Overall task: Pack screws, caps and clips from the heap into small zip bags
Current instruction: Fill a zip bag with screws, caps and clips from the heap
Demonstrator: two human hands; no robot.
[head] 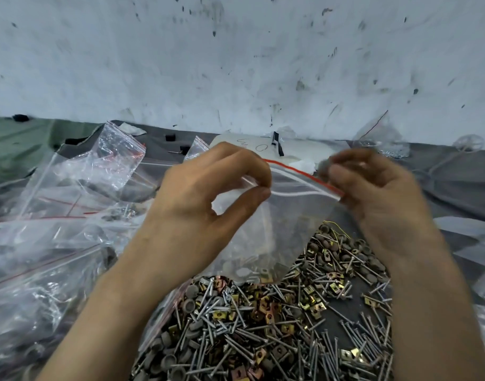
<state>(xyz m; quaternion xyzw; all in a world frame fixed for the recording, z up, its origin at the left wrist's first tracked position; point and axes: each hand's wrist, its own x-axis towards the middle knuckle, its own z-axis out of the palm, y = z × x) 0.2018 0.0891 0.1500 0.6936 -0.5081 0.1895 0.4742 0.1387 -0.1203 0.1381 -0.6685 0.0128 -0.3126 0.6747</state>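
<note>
**Bag held at zip, both hands**

Bag (277,229) hangs in the air above the heap (277,325), a few caps, clips and screws in its bottom. Left hand (208,193) pinches the zip's left end, thumb against forefinger. Right hand (373,193), blurred, has fingers curled on the right end. Spare bags (71,202) piled at left. Scuffed wall (236,64) behind.

Clear zip bag (277,224) in left hand (205,196) and right hand (378,193), above heap (277,325)
</note>
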